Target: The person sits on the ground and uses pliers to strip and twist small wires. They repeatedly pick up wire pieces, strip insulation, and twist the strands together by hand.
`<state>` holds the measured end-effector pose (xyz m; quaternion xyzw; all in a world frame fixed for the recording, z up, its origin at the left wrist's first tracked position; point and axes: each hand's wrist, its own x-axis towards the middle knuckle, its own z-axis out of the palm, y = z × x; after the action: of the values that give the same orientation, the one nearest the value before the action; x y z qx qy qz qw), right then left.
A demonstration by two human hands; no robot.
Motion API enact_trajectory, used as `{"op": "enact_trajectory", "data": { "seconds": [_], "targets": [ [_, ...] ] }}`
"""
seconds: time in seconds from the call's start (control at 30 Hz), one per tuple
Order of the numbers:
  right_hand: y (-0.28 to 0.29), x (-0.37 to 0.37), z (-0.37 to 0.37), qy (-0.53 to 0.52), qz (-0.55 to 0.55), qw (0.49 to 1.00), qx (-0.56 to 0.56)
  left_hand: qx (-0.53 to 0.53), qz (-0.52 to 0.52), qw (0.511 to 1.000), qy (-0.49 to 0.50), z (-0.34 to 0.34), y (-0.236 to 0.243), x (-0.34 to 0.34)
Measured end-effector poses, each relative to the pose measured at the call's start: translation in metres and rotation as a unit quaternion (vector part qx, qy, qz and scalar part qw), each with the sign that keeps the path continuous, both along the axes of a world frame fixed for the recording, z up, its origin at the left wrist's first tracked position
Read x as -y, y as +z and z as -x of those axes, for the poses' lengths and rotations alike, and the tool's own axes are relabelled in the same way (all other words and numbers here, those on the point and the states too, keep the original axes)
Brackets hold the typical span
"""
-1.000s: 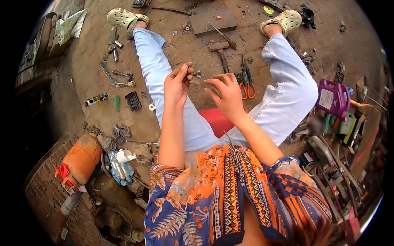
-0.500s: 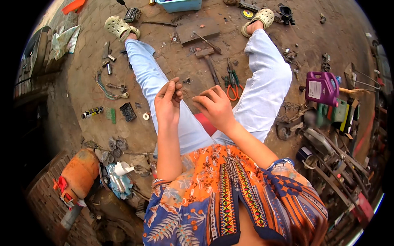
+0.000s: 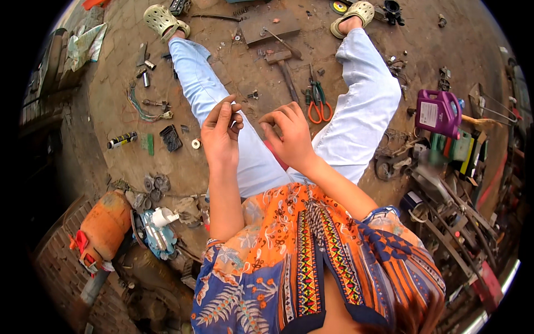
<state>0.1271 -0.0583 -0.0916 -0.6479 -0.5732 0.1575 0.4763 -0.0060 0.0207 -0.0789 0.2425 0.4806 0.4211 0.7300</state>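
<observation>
My left hand (image 3: 222, 132) is raised over my left thigh, thumb and fingertips pinched together; whatever lies between them is too small to make out. To its right, my right hand (image 3: 288, 134) is held over the gap between my legs with its fingers curled toward the thumb, and any thing in it is hidden. The hands are apart. On the ground beyond them lies a small metal part (image 3: 253, 94). Orange-handled pliers (image 3: 318, 106) and a hammer (image 3: 285, 69) rest past my right hand, near a screwdriver (image 3: 285, 44) that lies across a flat metal block (image 3: 258, 30).
At the left are a spray can (image 3: 122, 140), a black tray-like part (image 3: 171, 138), a white-centred roll (image 3: 196, 143), wires (image 3: 146, 108) and an orange gas cylinder (image 3: 105, 225). A purple jug (image 3: 438, 113) and piled metal scrap (image 3: 445, 206) stand at the right.
My left hand has shifted slightly left, so the gap between the hands is a little wider. My right fingers have lifted, showing more of the thumb. The view has tilted slightly.
</observation>
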Motion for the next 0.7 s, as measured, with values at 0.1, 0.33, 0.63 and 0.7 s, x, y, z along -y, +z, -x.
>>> {"op": "enact_trajectory", "data": {
  "seconds": [0.1,0.33,0.63,0.7],
  "targets": [
    [0.006,0.007,0.005,-0.014,0.100,0.985,-0.142,-0.004,0.026,0.997,-0.071,-0.005,0.007,0.018],
    [0.015,0.020,-0.005,0.047,0.209,0.885,-0.414,0.077,0.061,0.992,-0.080,-0.013,0.013,0.035],
    [0.050,0.038,-0.028,0.103,0.318,0.818,-0.468,0.056,0.017,0.998,-0.032,0.010,0.016,0.007],
    [0.052,0.040,-0.031,0.104,0.320,0.826,-0.453,0.055,0.010,0.998,-0.034,0.011,0.018,0.005]
  ]
}}
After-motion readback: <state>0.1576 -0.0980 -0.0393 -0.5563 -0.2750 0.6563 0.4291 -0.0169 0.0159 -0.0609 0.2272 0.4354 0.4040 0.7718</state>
